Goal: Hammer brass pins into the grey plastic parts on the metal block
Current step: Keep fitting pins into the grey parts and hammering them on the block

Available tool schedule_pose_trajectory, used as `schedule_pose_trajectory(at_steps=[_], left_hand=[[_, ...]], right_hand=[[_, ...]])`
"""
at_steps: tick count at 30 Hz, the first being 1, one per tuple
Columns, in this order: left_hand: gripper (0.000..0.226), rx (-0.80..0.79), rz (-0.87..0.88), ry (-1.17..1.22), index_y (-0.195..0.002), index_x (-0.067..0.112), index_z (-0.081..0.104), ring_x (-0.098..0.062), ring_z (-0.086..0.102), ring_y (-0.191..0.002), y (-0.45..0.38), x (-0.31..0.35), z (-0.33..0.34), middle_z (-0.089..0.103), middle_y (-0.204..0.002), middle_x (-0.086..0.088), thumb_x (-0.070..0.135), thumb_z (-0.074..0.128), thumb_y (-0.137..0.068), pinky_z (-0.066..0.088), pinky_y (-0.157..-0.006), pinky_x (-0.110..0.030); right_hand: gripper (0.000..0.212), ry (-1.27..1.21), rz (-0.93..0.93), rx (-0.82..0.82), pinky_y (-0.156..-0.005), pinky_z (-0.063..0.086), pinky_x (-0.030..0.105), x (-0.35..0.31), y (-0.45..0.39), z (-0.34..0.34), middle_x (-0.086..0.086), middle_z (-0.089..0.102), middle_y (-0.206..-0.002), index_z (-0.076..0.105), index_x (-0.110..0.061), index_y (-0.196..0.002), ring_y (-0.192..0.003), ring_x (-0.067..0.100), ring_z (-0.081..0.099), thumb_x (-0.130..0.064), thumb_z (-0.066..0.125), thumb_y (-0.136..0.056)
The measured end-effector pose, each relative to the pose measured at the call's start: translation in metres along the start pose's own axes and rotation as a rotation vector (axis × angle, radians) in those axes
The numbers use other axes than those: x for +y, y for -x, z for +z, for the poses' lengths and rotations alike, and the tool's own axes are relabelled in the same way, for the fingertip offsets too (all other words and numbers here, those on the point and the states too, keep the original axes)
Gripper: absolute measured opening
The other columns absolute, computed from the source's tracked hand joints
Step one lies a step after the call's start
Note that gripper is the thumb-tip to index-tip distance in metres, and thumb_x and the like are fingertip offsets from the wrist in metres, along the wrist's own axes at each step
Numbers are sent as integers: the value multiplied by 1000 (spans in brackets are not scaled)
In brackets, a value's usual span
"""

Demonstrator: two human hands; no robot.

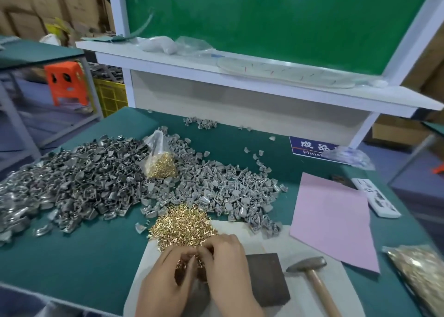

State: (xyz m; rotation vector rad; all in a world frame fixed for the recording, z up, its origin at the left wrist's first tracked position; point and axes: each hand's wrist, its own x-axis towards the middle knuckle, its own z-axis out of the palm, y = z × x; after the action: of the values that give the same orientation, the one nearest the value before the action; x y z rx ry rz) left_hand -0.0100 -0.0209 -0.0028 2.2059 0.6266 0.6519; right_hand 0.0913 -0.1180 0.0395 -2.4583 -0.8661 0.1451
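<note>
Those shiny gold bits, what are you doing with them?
They are brass pins. Both hands, the left hand and right hand, are picking pins at the near edge of the loose pile of brass pins. The hammer lies untouched beside the metal block, and heaps of grey plastic parts wait behind.

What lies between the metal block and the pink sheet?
In the head view, the hammer lies there on white paper, its head near the metal block and below the pink sheet.
</note>
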Motion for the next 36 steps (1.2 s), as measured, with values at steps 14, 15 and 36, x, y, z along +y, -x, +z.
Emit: schedule_pose_trajectory(at_steps=[14,15,36], left_hand=[[29,-260,266,-264,-123,44,56,3,55,-106,-90,58,60,56,-112,25,48,59,-94,47,-81,-18],[38,-295,282,-336,-131,40,53,-4,54,-113,-97,60,69,54,-120,20,48,59,-94,49,-86,-24],[26,-363,209,-338,-119,20,55,-18,61,-97,-134,65,94,61,-116,2,15,63,-95,51,-82,-35]], right_hand=[[21,-432,158,479,-71,45,11,70,16,-33,-19,70,-80,70,-31,-82,-79,6,66,-13,79,-87],[21,-432,166,506,-72,45,11,71,15,-30,-18,70,-81,70,-31,-84,-80,6,66,-12,78,-87],[24,-453,197,565,-77,54,30,76,15,-17,-14,69,-81,69,-31,-92,-79,5,65,-10,78,-84]])
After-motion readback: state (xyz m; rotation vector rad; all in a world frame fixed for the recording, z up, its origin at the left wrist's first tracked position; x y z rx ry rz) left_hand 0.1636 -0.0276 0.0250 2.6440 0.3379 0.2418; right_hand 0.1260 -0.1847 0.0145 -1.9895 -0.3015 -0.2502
